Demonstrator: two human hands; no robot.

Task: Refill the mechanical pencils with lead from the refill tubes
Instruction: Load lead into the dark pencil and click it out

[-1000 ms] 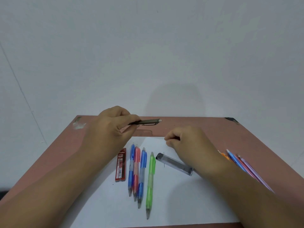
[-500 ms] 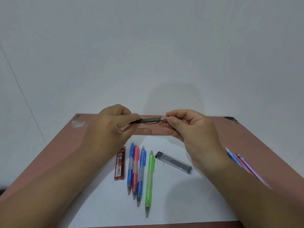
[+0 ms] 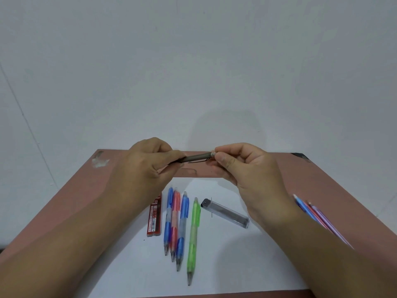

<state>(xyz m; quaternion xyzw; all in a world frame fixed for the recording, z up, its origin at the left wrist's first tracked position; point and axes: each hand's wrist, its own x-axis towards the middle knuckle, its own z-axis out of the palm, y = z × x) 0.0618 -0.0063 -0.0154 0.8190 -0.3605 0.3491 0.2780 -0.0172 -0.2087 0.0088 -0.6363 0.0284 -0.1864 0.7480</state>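
The left hand [image 3: 146, 168] still grips the slim dark grey mechanical pencil [image 3: 196, 158] level above the far edge of the reddish-brown table [image 3: 71, 203], while the right hand [image 3: 249, 168], which a second ago rested curled on the white paper sheet [image 3: 225, 254], now pinches the pencil's cap end. At six o'clock from the pencil lie four plastic pencils, the lime-green pencil [image 3: 194, 235] rightmost. The red lead-refill case [image 3: 155, 216] lies at their nine o'clock, the clear lead-refill tube [image 3: 225, 212] at three o'clock.

Plain desk [image 3: 322, 190] against bare wall [image 3: 193, 61]

Bare forearms, apparently sleeveless (no rings)
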